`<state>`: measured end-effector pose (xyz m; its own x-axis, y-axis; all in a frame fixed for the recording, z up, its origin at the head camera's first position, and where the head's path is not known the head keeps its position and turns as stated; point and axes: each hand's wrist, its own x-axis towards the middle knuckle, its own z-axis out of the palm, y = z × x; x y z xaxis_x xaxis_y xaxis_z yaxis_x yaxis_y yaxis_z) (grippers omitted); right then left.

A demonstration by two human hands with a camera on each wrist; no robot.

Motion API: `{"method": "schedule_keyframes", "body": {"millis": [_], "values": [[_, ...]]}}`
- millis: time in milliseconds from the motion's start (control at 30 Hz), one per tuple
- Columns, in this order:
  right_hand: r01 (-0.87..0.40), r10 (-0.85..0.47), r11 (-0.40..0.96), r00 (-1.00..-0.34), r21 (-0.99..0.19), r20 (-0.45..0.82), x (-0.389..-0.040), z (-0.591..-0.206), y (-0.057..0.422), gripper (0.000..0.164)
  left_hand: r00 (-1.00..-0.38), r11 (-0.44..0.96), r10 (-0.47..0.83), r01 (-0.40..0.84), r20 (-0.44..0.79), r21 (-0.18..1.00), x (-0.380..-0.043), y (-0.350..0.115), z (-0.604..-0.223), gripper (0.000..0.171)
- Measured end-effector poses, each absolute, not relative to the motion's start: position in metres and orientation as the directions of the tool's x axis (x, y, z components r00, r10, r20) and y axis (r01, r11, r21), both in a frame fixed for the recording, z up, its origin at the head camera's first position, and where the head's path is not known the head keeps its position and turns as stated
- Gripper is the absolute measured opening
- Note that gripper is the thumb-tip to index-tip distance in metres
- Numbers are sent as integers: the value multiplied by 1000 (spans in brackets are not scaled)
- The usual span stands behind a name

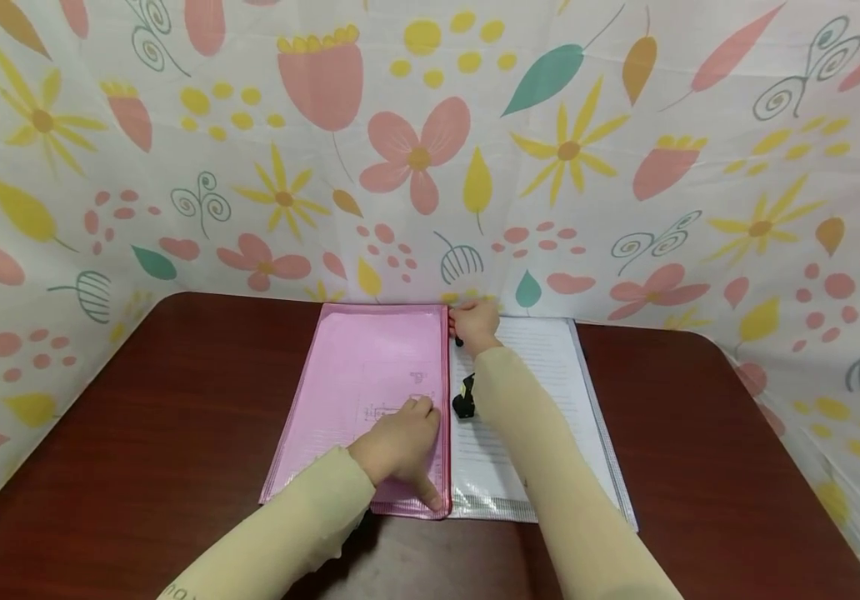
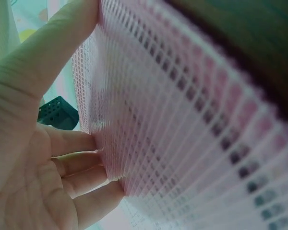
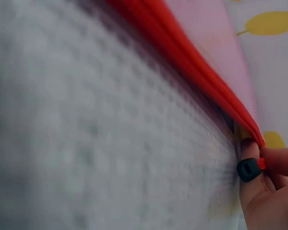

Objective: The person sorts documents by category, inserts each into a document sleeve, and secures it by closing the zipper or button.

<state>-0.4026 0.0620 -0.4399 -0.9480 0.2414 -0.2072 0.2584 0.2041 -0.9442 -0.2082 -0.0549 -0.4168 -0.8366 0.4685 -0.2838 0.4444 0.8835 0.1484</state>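
Note:
A pink mesh zip document pouch lies flat on the table, with a red zipper along its right edge. My left hand rests on the pouch's lower right part, thumb stretched toward the bottom corner. In the left wrist view its fingers lie fairly straight against the mesh. My right hand is at the far end of the zipper, where thumb and fingertips pinch the zipper pull. The pull's black tab on a red cord shows by the fingers in the right wrist view.
A white mesh pouch with lined paper inside lies to the right, beside the pink pouch. A black device sits at my right wrist. The dark brown table meets a flower-patterned cloth behind.

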Motion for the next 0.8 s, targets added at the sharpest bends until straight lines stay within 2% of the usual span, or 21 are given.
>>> {"method": "schedule_keyframes", "body": {"millis": [233,333,433,533,633,733,800], "values": [[249,230,202,-952,-947,-201,-400,-442,62,15,-836,886,464,433,-292,167,-209,-58,-419,132],[244,169,267,-964,-932,-204,-398,-438,67,19,-838,886,463,426,-289,185,-212,-61,-421,132],[192,83,394,-981,-899,-173,-391,-430,79,29,-833,883,466,416,-299,218,-220,-65,-422,130],[106,26,535,-994,-838,-109,-381,-421,96,37,-813,864,488,398,-318,307,-232,-70,-422,120],[4,-21,662,-999,-750,-24,-368,-411,118,43,-789,827,515,354,-335,437,-247,-78,-420,94],[-86,-74,768,-996,-635,46,-355,-400,139,46,-800,793,504,280,-324,541,-260,-88,-416,79],[-126,-111,813,-992,-569,61,-347,-394,153,51,-823,771,478,227,-307,595,-264,-96,-416,77]]}}
